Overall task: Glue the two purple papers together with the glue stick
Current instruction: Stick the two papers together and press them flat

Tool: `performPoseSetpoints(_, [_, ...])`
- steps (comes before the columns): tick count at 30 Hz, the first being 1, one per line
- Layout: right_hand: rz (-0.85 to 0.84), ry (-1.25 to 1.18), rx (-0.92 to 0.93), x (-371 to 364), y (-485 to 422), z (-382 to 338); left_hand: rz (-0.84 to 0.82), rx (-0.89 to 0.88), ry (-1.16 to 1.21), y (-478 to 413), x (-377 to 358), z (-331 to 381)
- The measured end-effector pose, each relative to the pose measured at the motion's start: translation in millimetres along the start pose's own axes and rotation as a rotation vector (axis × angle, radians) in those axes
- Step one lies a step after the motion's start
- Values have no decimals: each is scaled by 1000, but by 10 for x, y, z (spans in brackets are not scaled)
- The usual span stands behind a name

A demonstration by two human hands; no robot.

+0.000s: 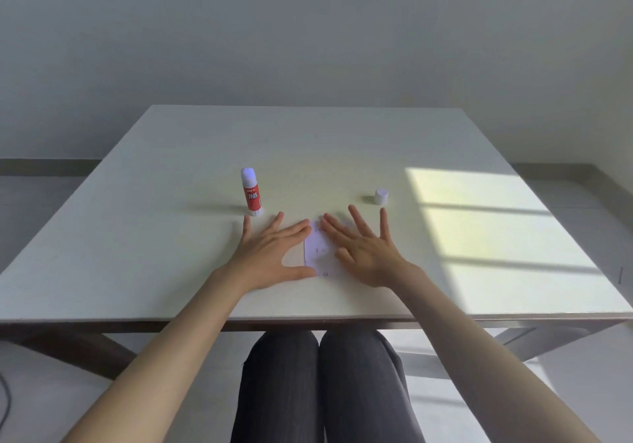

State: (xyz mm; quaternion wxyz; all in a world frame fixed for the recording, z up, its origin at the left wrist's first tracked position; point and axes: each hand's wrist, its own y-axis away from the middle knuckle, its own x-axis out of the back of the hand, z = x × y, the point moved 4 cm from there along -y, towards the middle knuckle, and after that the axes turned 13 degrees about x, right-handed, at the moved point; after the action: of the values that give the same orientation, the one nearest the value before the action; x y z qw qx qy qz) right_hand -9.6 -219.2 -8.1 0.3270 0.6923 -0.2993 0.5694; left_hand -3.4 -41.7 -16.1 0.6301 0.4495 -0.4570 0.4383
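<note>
Pressing flat with fingers spread, the left hand and right hand hold the pale purple papers on the tabletop; the glue stick stands uncapped nearby (cap apart), so gluing seems done, only smoothing left

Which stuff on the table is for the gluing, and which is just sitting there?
For the job:
purple papers, under both flat hands
glue stick, standing uncapped
white cap, off to the right

Just there:
nothing else on the table
</note>
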Motion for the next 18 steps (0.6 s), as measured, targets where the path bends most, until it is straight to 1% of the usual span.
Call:
performPoseSetpoints(2, [17, 7, -51, 34, -48, 39, 1, -3, -4, 3, 11, 9])
performPoseSetpoints(3, [25, 14, -33, 24, -29, -19, 1, -3, -5, 6, 19, 17])
performPoseSetpoints(6, [60, 42, 155, -118, 144, -330, 2, -2, 3, 0, 16, 21])
performPoseSetpoints(8, [50, 87, 206, -181, 226, -381, -16, 1, 24, 2, 7, 17])
performPoseSetpoints(10, [43, 111, 150, -149, 172, -237, -30, 7, 44, 4, 1, 9])
performPoseSetpoints(13, [12, 85, 4, -29, 17, -11, -52, 14, 37, 17, 5, 8])
performPoseSetpoints(15, [29, 73, -42, -6, -12, 14, -58, 16, 41, 19, 10, 10])
performPoseSetpoints(16, [45, 74, -23, -20, 25, -37, -60, 18, 50, 20, 11, 11])
performPoseSetpoints(18, [87, 84, 86, -108, 175, -229, -61, 22, 74, 13, 2, 8])
